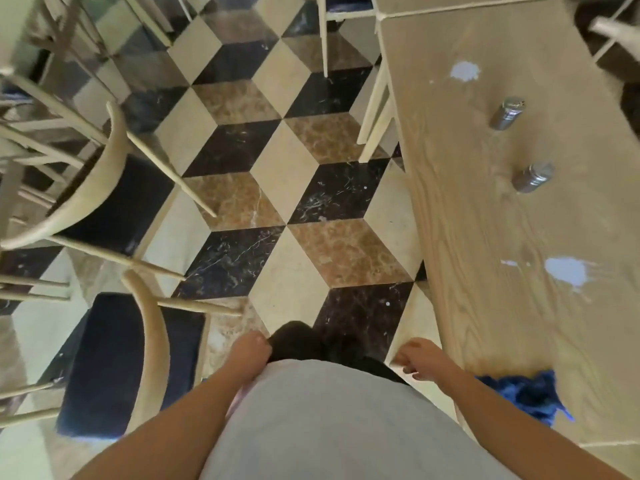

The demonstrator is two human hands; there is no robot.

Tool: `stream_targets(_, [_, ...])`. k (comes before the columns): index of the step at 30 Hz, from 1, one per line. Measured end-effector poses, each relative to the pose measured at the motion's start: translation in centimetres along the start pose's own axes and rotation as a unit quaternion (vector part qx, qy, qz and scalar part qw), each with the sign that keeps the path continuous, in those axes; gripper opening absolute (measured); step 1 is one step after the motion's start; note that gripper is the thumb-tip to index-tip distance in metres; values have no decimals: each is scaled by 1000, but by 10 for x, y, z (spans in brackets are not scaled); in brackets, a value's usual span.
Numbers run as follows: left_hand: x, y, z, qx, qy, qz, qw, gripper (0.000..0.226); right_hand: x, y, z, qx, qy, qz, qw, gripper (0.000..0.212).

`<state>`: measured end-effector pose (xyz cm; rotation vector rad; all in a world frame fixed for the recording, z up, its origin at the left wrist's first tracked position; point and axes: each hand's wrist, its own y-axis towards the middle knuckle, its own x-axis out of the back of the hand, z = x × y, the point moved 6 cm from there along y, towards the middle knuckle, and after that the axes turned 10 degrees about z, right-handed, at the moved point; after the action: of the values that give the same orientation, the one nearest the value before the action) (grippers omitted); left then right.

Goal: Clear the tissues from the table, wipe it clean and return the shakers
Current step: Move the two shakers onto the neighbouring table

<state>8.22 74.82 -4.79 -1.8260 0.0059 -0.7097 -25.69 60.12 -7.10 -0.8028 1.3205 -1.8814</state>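
Observation:
A long wooden table (460, 209) runs along the right side. On it lie two crumpled white tissues, one far (465, 71) and one near (566, 271). Between them stand two metal shakers, the farther (506, 113) and the nearer (532, 177). A blue cloth (526, 393) lies bunched on the table's near end. My right hand (417, 356) hangs with curled fingers just left of the table's edge, holding nothing. My left hand (250, 351) hangs by my front, fingers loosely bent, also holding nothing.
Two wooden chairs with dark seats, one nearer (114, 362) and one farther (104, 199), stand on the left. Another chair (375, 112) is tucked at the table's left side. A cube-patterned tiled floor (277, 188) forms an aisle between them.

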Motion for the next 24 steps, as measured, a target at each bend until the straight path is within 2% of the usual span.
stream_targets(3, [44,31,-59,-63,76,-18,995,16,23,10,20,-10,55,-18,998,7])
stream_targets(8, [112,99,-139,-100,185,35,977,11,36,23,54,-61,71,-49,994,8])
stream_targets(10, [148,129,-178,-122,215,43,968,7,34,32,71,-79,133,-59,986,13])
stream_targets(11, [161,139,-196,-132,246,56,959,6,33,32,83,-98,87,-49,990,17])
stream_targets(12, [170,144,-214,-146,289,72,943,6,34,28,102,-101,31,-42,994,26])
stream_targets(13, [174,150,-230,-159,327,94,927,8,41,24,122,-92,-2,-66,994,33])
stream_targets(14, [176,152,-248,-177,364,120,906,12,50,21,142,-68,7,-98,993,35])
stream_targets(16, [179,157,-284,-197,426,164,867,19,68,21,169,-75,67,-138,985,32])
stream_targets(19, [180,171,-324,-183,481,205,832,7,87,23,188,-67,175,-211,959,24])
stream_targets(22, [172,184,-366,-173,523,229,802,7,103,32,194,-62,205,-211,954,18])
stream_targets(24, [162,192,-394,-170,571,252,763,13,113,36,196,-59,217,-193,955,10])
